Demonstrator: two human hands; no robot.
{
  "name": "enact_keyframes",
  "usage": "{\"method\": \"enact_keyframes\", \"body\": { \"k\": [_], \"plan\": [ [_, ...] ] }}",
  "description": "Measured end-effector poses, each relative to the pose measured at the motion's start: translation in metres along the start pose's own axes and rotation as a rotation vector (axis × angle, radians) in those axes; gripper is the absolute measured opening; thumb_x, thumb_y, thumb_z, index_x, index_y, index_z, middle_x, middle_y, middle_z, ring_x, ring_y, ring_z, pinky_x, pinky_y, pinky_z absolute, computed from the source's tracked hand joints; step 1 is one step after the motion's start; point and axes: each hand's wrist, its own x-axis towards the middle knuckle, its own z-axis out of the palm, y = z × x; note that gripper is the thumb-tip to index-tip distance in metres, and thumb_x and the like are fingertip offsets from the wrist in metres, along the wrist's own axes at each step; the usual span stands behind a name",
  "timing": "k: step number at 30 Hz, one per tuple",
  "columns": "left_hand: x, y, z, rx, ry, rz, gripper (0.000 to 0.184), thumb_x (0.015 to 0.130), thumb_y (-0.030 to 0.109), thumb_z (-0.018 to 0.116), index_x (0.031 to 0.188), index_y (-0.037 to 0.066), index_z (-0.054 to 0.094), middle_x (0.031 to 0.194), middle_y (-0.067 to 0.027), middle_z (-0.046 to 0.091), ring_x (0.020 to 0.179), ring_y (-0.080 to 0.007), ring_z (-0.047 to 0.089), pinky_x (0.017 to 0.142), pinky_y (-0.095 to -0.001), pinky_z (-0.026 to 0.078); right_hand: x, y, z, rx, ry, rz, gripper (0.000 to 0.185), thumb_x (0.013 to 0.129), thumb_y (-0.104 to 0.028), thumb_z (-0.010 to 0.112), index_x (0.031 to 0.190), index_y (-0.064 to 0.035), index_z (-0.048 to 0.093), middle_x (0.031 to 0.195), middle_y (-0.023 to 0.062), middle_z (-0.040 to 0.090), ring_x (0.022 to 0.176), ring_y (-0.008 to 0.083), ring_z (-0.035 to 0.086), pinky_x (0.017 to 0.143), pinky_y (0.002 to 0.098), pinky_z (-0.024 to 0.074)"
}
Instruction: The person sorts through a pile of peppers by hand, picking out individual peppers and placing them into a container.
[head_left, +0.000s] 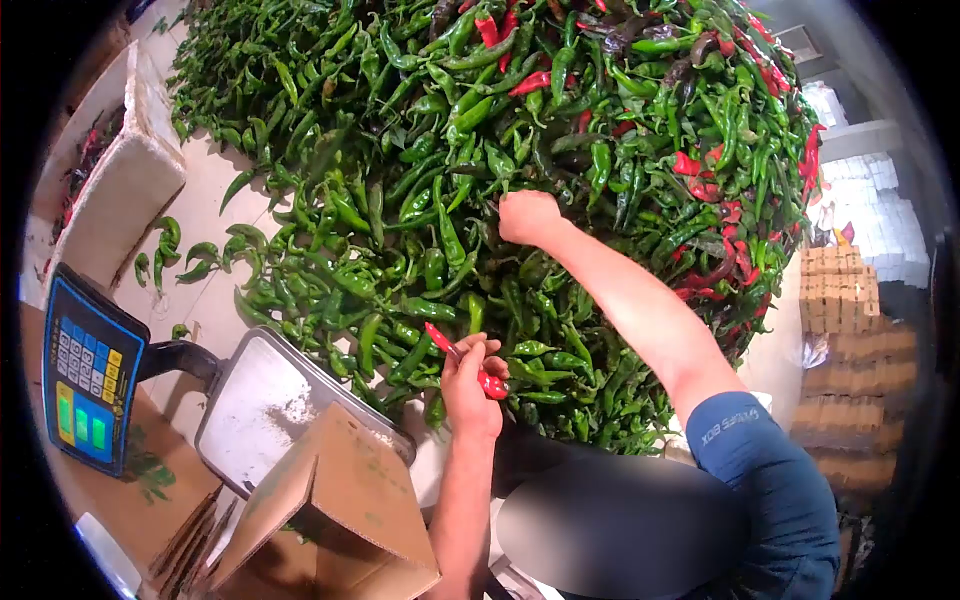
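My left hand (pixel 470 390) is closed around a red pepper (pixel 492 386), whose tip sticks out above the thumb. It hovers at the near side of a large heap of green peppers (pixel 450 235). My right hand (pixel 528 218) reaches farther into the heap with its fingers curled into a fist. What it grips, if anything, is hidden among the peppers. Red peppers (pixel 535 83) are scattered through the heap, more of them toward the right side.
An open cardboard box (pixel 350 490) stands on the metal pan of a scale (pixel 235 420). The scale's display (pixel 90 375) is at the left. A white foam box (pixel 135 170) with peppers inside sits at the upper left. Cartons (pixel 850 370) are stacked on the right.
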Motion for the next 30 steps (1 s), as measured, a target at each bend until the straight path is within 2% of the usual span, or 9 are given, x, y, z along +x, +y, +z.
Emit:
{"method": "enact_keyframes", "body": {
  "k": [3, 4, 8, 12, 15, 21, 22, 26, 30],
  "plan": [
    [-0.001, 0.002, -0.011, 0.018, 0.049, 0.006, 0.014, 0.097, 0.011, 0.056, 0.109, 0.004, 0.061, 0.094, -0.0115, 0.067, 0.067, -0.018, 0.061, 0.059, -0.032, 0.05, 0.01, -0.001, -0.005, 0.046, 0.013, -0.065, 0.027, 0.078, -0.017, 0.056, 0.092, 0.0002, 0.072, 0.098, 0.0204, 0.072, 0.093, 0.0357, 0.071, 0.083, 0.044, 0.057],
    [-0.001, 0.001, -0.015, 0.025, 0.056, 0.018, 0.014, 0.097, 0.01, 0.056, 0.109, 0.004, 0.061, 0.093, -0.0115, 0.067, 0.067, -0.0183, 0.061, 0.058, -0.0327, 0.05, 0.017, -0.001, -0.01, 0.066, -0.101, 0.027, 0.033, 0.081, -0.021, 0.058, 0.104, -0.0035, 0.073, 0.108, 0.017, 0.072, 0.101, 0.0332, 0.07, 0.088, 0.0407, 0.0555],
    [-0.011, 0.012, -0.024, 0.014, 0.084, 0.051, 0.015, 0.095, 0.009, 0.057, 0.108, 0.002, 0.06, 0.092, -0.0111, 0.067, 0.065, -0.0162, 0.061, 0.057, -0.0296, 0.049, -0.008, -0.001, -0.004, 0.052, -0.066, 0.098, 0.029, 0.081, -0.019, 0.058, 0.1, -0.0034, 0.074, 0.105, 0.018, 0.072, 0.1, 0.0336, 0.07, 0.089, 0.0428, 0.0549],
    [-0.01, 0.014, -0.04, 0.008, 0.098, 0.078, 0.016, 0.096, 0.01, 0.056, 0.11, 0.004, 0.06, 0.092, -0.0107, 0.067, 0.067, -0.018, 0.061, 0.058, -0.0324, 0.05, 0.007, 0.01, 0.003, 0.105, -0.122, -0.01, 0.035, 0.079, -0.02, 0.055, 0.103, 0.0006, 0.071, 0.107, 0.0225, 0.071, 0.104, 0.0373, 0.067, 0.092, 0.0437, 0.0531],
    [-0.016, 0.015, -0.035, 0.015, 0.11, 0.056, 0.015, 0.096, 0.011, 0.057, 0.109, 0.004, 0.06, 0.092, -0.0108, 0.066, 0.066, -0.0178, 0.061, 0.058, -0.0316, 0.05, 0.031, 0.022, 0.005, 0.081, -0.284, -0.262, 0.041, 0.08, -0.028, 0.059, 0.103, 0.0039, 0.071, 0.107, 0.0251, 0.069, 0.101, 0.0392, 0.067, 0.089, 0.0426, 0.0526],
    [-0.023, 0.012, -0.052, 0.017, 0.111, 0.053, 0.016, 0.096, 0.01, 0.057, 0.11, 0.003, 0.06, 0.091, -0.0112, 0.066, 0.066, -0.0178, 0.062, 0.056, -0.0306, 0.05, 0.03, 0.03, 0.001, 0.126, -0.415, -0.229, 0.046, 0.08, -0.033, 0.064, 0.101, 0.0069, 0.069, 0.106, 0.0262, 0.069, 0.099, 0.0382, 0.067, 0.088, 0.0419, 0.052],
    [-0.022, 0.012, -0.054, 0.017, 0.122, 0.06, 0.016, 0.096, 0.01, 0.057, 0.11, 0.003, 0.06, 0.091, -0.0113, 0.066, 0.066, -0.0177, 0.062, 0.055, -0.0306, 0.05, 0.042, 0.043, 0.03, 0.094, -0.24, -0.317, 0.046, 0.079, -0.034, 0.066, 0.104, 0.0044, 0.068, 0.104, 0.025, 0.069, 0.098, 0.0392, 0.067, 0.088, 0.0438, 0.0526],
    [-0.033, 0.015, -0.049, 0.013, 0.122, 0.031, 0.014, 0.096, 0.009, 0.057, 0.109, 0.003, 0.059, 0.091, -0.01, 0.066, 0.066, -0.0155, 0.062, 0.056, -0.0286, 0.05, -0.039, 0.027, -0.023, 0.14, -0.061, -0.092, 0.039, 0.079, -0.033, 0.066, 0.101, -0.0003, 0.069, 0.104, 0.0227, 0.07, 0.098, 0.0394, 0.067, 0.084, 0.0458, 0.0535],
    [-0.032, 0.01, -0.046, 0.055, 0.093, 0.044, 0.013, 0.096, 0.008, 0.058, 0.108, 0.002, 0.06, 0.091, -0.0093, 0.066, 0.068, -0.0141, 0.062, 0.057, -0.028, 0.05, -0.091, 0.071, -0.033, 0.855, 0.085, -0.136, 0.026, 0.083, -0.019, 0.072, 0.103, -0.0029, 0.071, 0.093, 0.0083, 0.072, 0.087, 0.0162, 0.067, 0.083, 0.0311, 0.0514]
  ]
}}
